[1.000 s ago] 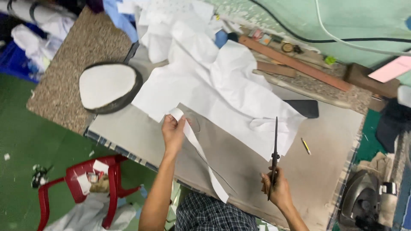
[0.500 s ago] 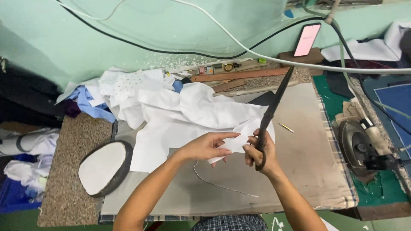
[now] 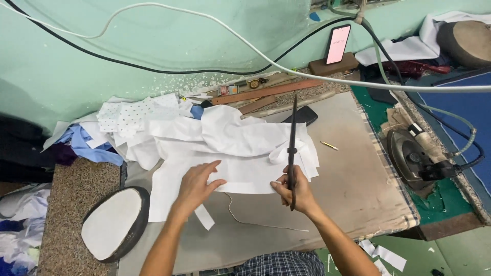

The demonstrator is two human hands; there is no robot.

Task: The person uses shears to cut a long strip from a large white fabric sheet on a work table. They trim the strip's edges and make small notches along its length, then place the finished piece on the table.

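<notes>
Scissors (image 3: 292, 148) stand nearly upright in your right hand (image 3: 295, 191), fingers closed round the handles low in the middle of the frame, the long dark blades shut and pointing toward the top. Your left hand (image 3: 197, 183) lies open and flat, palm down, on the white cloth (image 3: 230, 153), fingers spread and holding nothing. That cloth sprawls across the centre of the grey worktop (image 3: 353, 179), flattened under your palm and crumpled higher up. A thin white strip (image 3: 204, 217) lies just below your left wrist, and a loose thread (image 3: 255, 222) curls between your forearms. At lower left sits an oval pad (image 3: 115, 225) with a dark rim. An iron (image 3: 417, 156) rests at the right edge, and a phone (image 3: 338, 44) with a pink screen leans against the green wall (image 3: 153, 41) at upper right.
</notes>
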